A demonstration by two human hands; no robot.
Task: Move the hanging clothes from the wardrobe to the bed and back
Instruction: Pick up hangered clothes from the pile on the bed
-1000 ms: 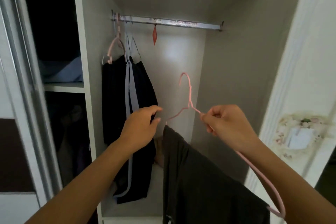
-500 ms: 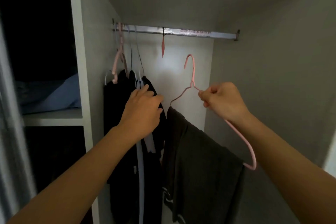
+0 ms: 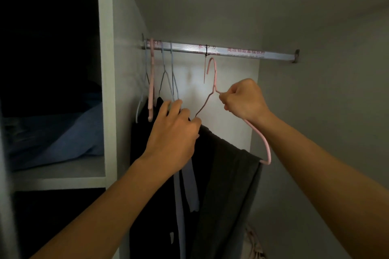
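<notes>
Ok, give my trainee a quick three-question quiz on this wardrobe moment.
1. True or false: the pink hanger in the right hand is already hooked on the rail.
2. What hangs over that hanger's bar?
3. The left hand is at: A) the hung dark clothes, B) the rail, C) the shelf.

Key: 1 false, its hook is just below the rail; 2 a dark grey garment; 3 A.

There was one view only, from a wide-angle camera worn on the person's head, so no second view shared any of the scene. It faced forward and slightly up into the wardrobe (image 3: pixel 315 90) from close in, with the hanging rail (image 3: pixel 242 52) above mid-frame. Both forearms reached in from the lower edge, and straight lines bowed at the borders.
</notes>
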